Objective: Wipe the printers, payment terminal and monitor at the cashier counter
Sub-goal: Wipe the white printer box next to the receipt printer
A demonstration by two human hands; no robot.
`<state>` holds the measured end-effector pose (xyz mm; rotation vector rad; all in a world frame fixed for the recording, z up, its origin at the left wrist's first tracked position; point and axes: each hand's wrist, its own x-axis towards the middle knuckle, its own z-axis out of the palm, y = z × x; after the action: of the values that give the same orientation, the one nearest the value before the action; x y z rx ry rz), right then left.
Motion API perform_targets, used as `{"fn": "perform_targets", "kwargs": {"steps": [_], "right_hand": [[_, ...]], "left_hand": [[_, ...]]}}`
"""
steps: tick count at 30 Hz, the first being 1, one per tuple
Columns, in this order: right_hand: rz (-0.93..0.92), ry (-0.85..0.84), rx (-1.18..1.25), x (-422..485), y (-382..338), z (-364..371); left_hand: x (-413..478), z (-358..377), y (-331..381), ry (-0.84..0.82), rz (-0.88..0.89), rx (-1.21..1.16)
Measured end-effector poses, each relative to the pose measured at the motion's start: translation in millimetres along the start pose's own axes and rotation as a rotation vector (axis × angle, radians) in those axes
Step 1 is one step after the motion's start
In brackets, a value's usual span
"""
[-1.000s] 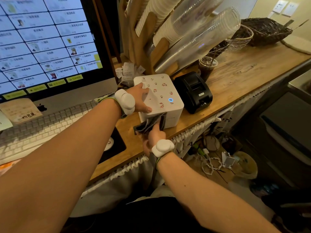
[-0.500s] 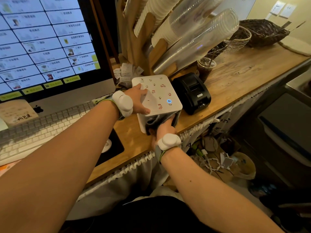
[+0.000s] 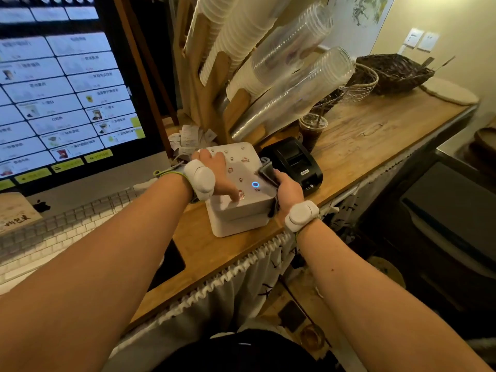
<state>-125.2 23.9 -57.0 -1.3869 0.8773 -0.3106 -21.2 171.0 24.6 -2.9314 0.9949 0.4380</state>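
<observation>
The 2 printers stand side by side on the counter [image 3: 370, 140]: box printer [image 3: 241, 210] left, receipt printer [image 3: 295, 161] right, monitor [image 3: 67, 98] far left.

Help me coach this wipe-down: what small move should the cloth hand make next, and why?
Probably draw the grey cloth along the white printer's right side. The right hand holds it pressed there, in the gap beside the black printer, while the left hand steadies the top.

Café counter: stacked cups [image 3: 271, 63], order screen [image 3: 67, 98]
</observation>
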Motion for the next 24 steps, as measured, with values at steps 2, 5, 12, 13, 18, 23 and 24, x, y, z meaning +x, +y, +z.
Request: {"fn": "perform_targets", "kwargs": {"steps": [2, 5, 12, 13, 18, 23, 24], "right_hand": [[0.081, -0.031, 0.104, 8, 7, -3], [0.226, -0.027, 0.139, 34, 44, -11], [0.202, -0.269, 0.281, 38, -26, -13], [0.172, -0.323, 0.284, 37, -35, -13], [0.175, -0.253, 0.029, 44, -11, -11], [0.280, -0.317, -0.012, 63, -1, -14], [0.277, -0.312, 0.040, 69, -12, -12]], "left_hand": [[0, 2, 6, 0.006, 0.019, 0.007], [2, -5, 19, 0.045, 0.073, 0.042], [27, -21, 32, -0.050, 0.073, 0.035], [30, -21, 32, -0.053, 0.076, 0.044], [37, -28, 41, -0.101, 0.105, 0.094], [40, -24, 41, -0.102, 0.098, 0.067], [43, -25, 42, -0.109, 0.096, 0.077]]}}
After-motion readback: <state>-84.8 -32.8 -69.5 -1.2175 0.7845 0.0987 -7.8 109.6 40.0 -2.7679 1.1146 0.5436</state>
